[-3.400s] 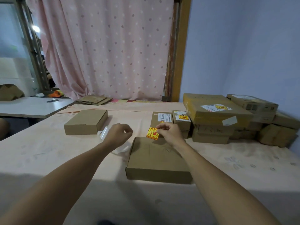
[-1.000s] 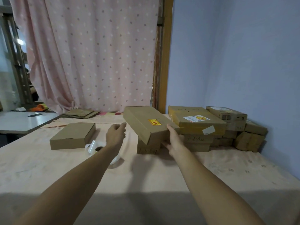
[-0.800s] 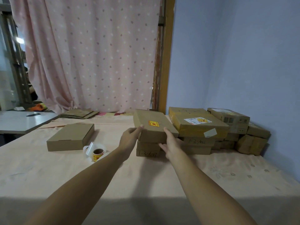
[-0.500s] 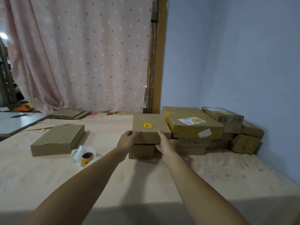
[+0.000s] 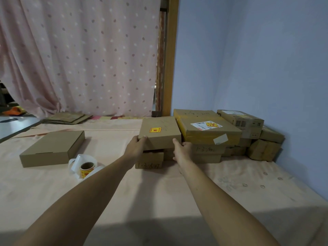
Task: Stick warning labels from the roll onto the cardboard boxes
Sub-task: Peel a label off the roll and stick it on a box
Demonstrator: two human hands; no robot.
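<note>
labelled box (image 5: 159, 134) up on the stack (image 5: 149, 159) far right, left hand (image 5: 136, 148) gripping its near-left corner, right hand (image 5: 182, 150) clamped on the near-right one — label roll (image 5: 86, 168) lying off left, beside a plain box (image 5: 53, 148)

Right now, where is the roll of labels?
In the head view, the label roll sits on the table, left of centre, beside the near right corner of the plain flat box.

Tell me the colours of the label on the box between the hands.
Yellow with red print: the warning label on the box, seen in the head view.
</note>
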